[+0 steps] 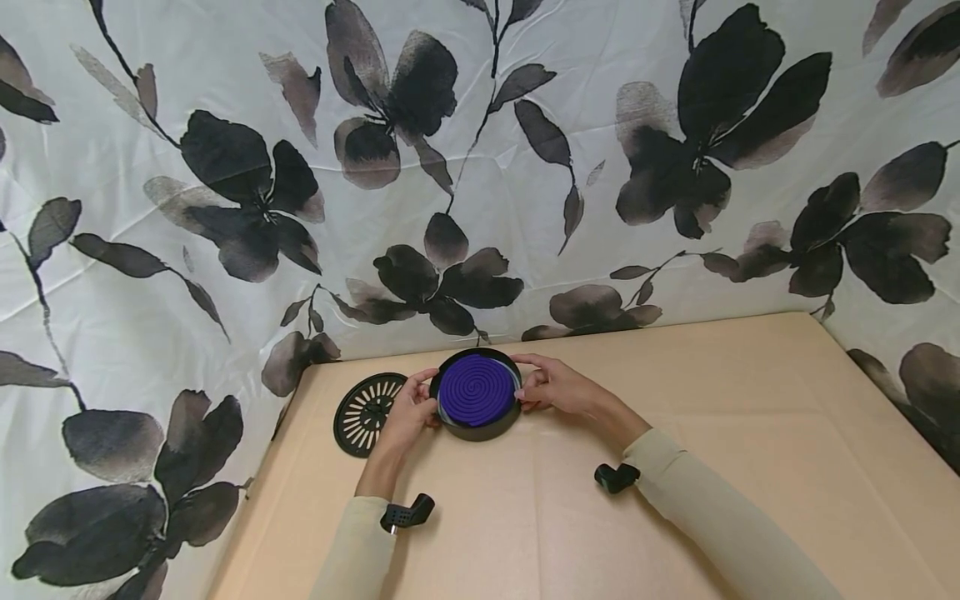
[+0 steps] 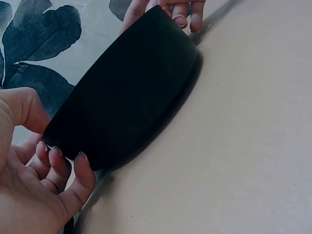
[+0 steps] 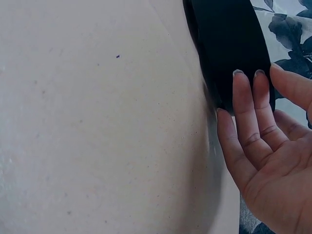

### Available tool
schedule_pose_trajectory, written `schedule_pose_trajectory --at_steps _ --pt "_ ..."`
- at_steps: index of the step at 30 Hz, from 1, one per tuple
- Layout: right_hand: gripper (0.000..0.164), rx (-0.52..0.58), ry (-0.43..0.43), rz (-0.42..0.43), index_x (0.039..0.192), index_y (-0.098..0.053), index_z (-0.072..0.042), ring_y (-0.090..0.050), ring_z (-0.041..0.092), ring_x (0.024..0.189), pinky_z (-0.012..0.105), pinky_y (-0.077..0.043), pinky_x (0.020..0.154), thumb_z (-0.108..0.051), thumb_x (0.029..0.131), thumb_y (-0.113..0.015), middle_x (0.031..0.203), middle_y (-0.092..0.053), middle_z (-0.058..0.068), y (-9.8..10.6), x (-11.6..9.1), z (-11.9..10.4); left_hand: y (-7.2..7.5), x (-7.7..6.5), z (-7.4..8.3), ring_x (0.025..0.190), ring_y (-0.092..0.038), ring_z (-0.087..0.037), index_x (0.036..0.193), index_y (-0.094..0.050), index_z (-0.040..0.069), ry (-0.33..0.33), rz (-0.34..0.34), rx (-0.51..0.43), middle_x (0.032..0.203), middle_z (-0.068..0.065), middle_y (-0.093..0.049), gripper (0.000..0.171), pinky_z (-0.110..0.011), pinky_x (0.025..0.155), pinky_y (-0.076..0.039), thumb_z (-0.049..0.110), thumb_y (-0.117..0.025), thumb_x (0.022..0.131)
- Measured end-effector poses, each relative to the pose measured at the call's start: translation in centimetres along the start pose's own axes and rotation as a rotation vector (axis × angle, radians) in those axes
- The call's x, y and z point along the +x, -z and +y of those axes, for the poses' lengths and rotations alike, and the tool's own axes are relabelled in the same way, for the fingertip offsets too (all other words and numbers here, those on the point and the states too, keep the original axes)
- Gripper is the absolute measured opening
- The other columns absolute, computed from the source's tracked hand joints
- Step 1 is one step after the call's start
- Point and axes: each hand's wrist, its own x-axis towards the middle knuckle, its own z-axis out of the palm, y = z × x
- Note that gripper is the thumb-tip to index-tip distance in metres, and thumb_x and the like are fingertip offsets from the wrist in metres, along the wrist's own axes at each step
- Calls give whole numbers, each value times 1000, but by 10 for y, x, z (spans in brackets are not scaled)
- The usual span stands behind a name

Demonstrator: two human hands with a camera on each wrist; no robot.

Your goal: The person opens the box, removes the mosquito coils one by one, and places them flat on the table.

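Note:
A black round mosquito coil holder (image 1: 480, 431) rests near the table's far edge with a purple spiral mosquito coil (image 1: 477, 389) lying inside its rim. My left hand (image 1: 410, 414) grips the holder's left side, its fingertips on the dark outer wall (image 2: 122, 92) in the left wrist view. On the opposite side my right hand (image 1: 558, 386) holds the rim, and the right wrist view has its fingers (image 3: 247, 109) against the wall with the thumb at the upper edge. Partly behind the left hand lies a black slotted round lid (image 1: 358, 421).
The table (image 1: 675, 517) has a pale tan cover with faint fold lines. A white cloth (image 1: 570, 50) with dark flower prints hangs behind it and along both sides. Dark wrist cameras (image 1: 408, 512) are strapped over the beige sleeves (image 1: 720, 500).

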Motion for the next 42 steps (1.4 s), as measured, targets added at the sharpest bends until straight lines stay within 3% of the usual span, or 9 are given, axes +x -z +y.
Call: schedule_pose_trajectory --at_steps 7,10,19,30,35,39,42 --pt "73 2 -6 10 157 -28 1 -71 38 85 49 -61 81 5 93 -64 85 -67 10 -8 -2 -2 4 -17 33 71 -43 -13 148 -42 -2 70 -65 -25 97 -7 -34 64 -31 63 -51 -14 -51 85" --pt "73 2 -13 17 157 -28 0 -71 36 85 48 -61 81 6 93 -63 85 -68 9 -11 -3 -3 7 -17 31 71 -43 -13 148 -42 -1 79 -75 -14 97 -7 -34 64 -31 63 -50 -14 -51 86" --pt "74 10 -13 33 157 -26 2 -72 36 84 52 -60 82 5 93 -64 82 -65 8 -22 -9 -11 16 -6 6 69 -41 -11 149 -43 5 63 -70 -12 98 -5 -33 64 -29 60 -48 -13 -50 87" --pt "74 4 -22 57 156 -27 3 -70 40 88 54 -59 84 4 93 -65 82 -63 7 -33 -14 -14 21 -10 5 65 -40 -10 145 -46 4 49 -89 15 95 -2 -33 62 -26 57 -46 -12 -51 86" --pt "71 -116 -15 92 154 -35 2 -68 27 82 38 -60 76 1 91 -69 86 -63 8 -35 -17 -18 24 -12 6 66 -40 -11 145 -47 7 67 -106 -1 96 -2 -32 63 -25 57 -45 -12 -51 85" --pt "66 -243 1 133 150 -41 2 -60 18 79 27 -47 66 1 90 -70 90 -65 9 -33 -18 -24 24 -11 6 65 -40 -12 145 -47 7 64 -113 3 95 -2 -32 64 -26 56 -46 -12 -51 84" --pt "61 -291 21 136 148 -44 5 -61 19 80 25 -43 66 7 90 -62 92 -67 14 -31 -18 -31 25 -11 6 65 -40 -12 145 -46 5 61 -120 2 94 -2 -32 64 -26 56 -46 -13 -51 84"
